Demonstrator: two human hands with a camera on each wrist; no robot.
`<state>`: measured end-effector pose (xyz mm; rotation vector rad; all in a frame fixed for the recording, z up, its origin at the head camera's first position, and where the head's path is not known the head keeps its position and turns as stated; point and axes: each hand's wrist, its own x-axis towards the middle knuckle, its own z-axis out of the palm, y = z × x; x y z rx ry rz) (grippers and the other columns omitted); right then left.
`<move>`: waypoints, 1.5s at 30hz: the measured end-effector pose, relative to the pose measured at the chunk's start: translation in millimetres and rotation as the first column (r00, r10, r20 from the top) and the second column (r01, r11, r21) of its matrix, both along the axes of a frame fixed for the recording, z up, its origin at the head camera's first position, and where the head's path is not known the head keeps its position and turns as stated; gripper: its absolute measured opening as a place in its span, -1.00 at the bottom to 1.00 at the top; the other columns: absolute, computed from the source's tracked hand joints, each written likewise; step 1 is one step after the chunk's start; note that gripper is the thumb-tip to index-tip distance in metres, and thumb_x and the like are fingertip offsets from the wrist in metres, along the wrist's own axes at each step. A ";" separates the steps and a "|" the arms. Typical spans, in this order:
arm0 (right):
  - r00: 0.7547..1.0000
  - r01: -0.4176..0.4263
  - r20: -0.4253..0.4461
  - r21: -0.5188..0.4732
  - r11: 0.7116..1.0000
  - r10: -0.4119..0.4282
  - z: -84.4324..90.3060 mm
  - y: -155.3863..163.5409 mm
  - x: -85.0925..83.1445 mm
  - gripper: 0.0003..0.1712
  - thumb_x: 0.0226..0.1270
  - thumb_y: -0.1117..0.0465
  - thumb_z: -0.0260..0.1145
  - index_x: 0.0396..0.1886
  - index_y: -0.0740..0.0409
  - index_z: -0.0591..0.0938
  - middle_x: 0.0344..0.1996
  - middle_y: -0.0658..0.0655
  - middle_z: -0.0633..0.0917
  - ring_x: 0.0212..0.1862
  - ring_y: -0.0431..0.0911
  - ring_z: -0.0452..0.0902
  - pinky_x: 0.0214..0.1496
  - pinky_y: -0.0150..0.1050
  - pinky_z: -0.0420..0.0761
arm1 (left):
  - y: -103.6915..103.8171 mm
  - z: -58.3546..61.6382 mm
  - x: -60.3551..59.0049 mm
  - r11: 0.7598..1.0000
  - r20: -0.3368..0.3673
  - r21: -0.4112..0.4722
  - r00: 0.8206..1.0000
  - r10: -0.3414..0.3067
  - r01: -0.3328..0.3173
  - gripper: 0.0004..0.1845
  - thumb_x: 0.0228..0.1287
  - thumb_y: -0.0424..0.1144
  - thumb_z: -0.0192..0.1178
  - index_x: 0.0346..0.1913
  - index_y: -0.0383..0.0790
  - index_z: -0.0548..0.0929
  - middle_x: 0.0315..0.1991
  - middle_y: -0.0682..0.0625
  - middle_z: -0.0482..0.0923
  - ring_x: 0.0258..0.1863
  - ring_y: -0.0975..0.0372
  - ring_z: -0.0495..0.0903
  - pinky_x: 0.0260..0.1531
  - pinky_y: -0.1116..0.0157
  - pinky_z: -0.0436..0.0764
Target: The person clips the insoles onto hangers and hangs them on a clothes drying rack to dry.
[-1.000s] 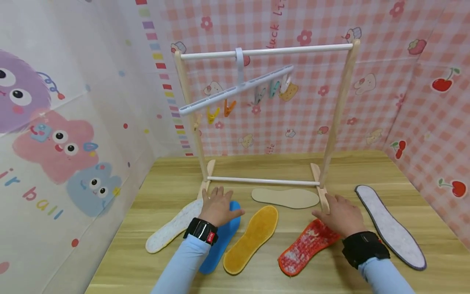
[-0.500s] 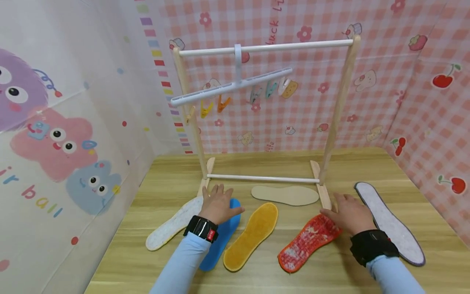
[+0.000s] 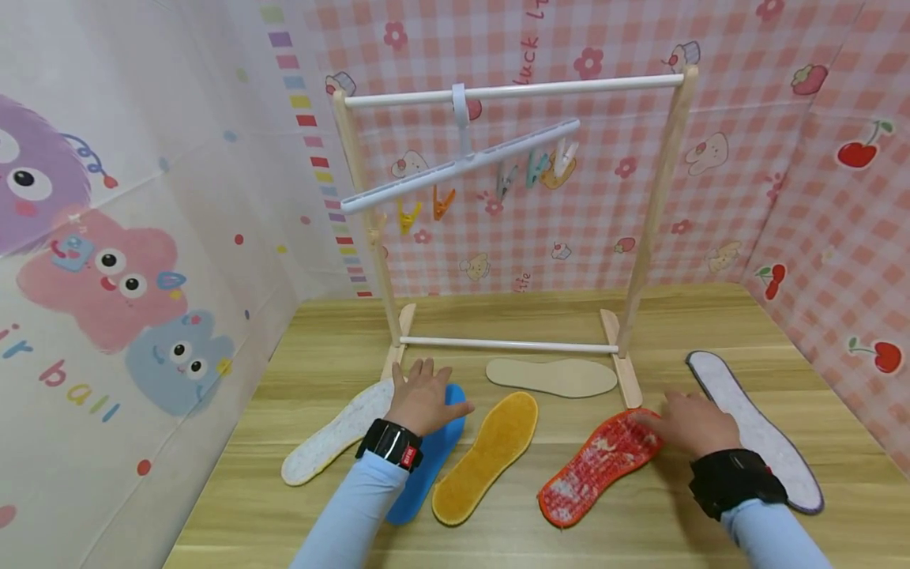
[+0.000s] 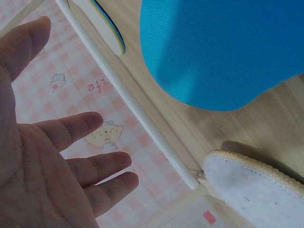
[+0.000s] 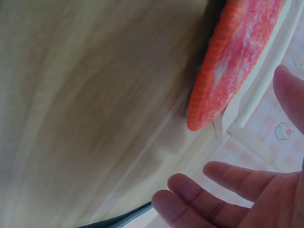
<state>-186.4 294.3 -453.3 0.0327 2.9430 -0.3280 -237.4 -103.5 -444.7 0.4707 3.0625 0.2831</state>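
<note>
My left hand point(image 3: 425, 397) rests flat with spread fingers on the toe of a blue insole point(image 3: 426, 466); the left wrist view shows its open palm point(image 4: 52, 161) above that blue insole point(image 4: 223, 52). A white speckled insole point(image 3: 334, 435) lies just left of it. My right hand point(image 3: 693, 423) lies flat with fingers straight at the toe of a red insole point(image 3: 597, 466), between it and a grey-edged white insole point(image 3: 757, 431). The right wrist view shows relaxed fingers point(image 5: 228, 190) beside the red insole point(image 5: 237, 61).
A yellow insole point(image 3: 490, 458) and a beige insole point(image 3: 553, 377) lie between the hands. Behind them stands a wooden drying rack point(image 3: 657, 213) with a white clip hanger point(image 3: 462, 166) tilted on its top rail. Patterned walls close in the wooden table point(image 3: 498, 537).
My right hand has slid right and toward me, off the rack's foot, to the red insole's toe. The hanger keeps swinging on the rail. The left hand has stayed put.
</note>
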 end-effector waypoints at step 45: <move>0.975 0.117 0.200 -0.072 0.991 -0.101 -8.9 -6.1 6.9 -0.11 0.16 -0.47 0.25 -0.35 0.40 0.59 -0.56 0.12 0.47 -0.49 -0.02 0.39 -0.42 -0.21 0.30 | 0.7 -8.1 5.7 1.000 -0.019 0.008 1.000 -0.020 0.020 -0.22 0.21 0.29 0.26 0.33 -0.19 0.52 0.36 -0.34 0.33 0.40 -0.18 0.23 0.29 -0.37 -0.07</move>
